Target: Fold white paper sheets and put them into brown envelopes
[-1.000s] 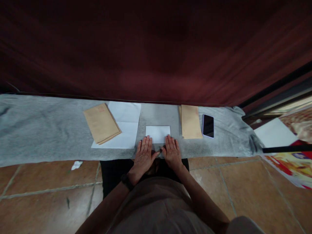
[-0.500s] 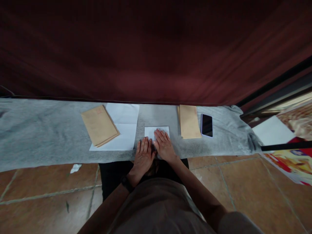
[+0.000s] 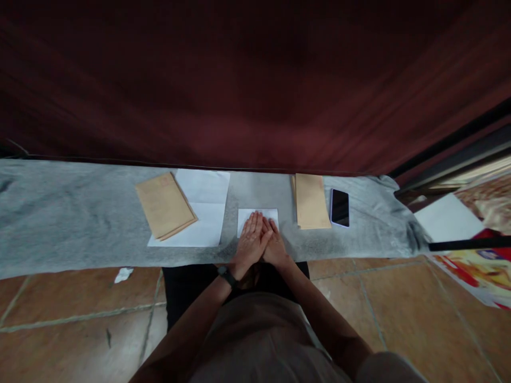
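White paper [image 3: 242, 217] under both hands [image 3: 249, 244] [image 3: 275, 248] — red envelope print [image 3: 164, 182] unreadably small

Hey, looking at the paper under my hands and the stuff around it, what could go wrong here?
The small white paper might skew, with the left hand and right hand crowded together on it.
The gray cloth beneath could bunch if pushed.
The brown envelopes lie askew on the larger white sheet, so tugging that sheet may scatter them.
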The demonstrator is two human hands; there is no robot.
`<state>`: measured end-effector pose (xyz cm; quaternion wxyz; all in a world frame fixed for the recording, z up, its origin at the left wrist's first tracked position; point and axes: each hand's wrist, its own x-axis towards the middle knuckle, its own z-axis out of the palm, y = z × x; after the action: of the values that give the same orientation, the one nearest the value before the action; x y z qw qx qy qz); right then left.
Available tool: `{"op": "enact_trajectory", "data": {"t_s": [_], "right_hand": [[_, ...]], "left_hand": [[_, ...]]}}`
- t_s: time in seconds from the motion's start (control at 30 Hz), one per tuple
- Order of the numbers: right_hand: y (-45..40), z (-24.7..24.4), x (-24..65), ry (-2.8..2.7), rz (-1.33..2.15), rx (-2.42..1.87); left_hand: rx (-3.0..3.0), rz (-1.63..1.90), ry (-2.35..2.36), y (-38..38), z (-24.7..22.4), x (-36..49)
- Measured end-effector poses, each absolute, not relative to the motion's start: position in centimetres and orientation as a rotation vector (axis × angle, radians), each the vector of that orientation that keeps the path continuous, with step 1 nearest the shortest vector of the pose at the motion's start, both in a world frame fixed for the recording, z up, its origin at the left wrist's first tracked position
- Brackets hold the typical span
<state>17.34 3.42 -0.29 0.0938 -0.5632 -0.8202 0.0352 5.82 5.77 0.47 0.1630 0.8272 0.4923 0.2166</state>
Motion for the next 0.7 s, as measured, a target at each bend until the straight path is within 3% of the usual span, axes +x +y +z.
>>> {"op": "enact_trajectory", "data": {"t_s": [0.7], "right_hand": [[1.5, -0.5, 20.4, -2.086, -0.030, -1.908]], "left_hand": [[2.456, 0.439, 1.749, 4.1, 0.7, 4.2]]}}
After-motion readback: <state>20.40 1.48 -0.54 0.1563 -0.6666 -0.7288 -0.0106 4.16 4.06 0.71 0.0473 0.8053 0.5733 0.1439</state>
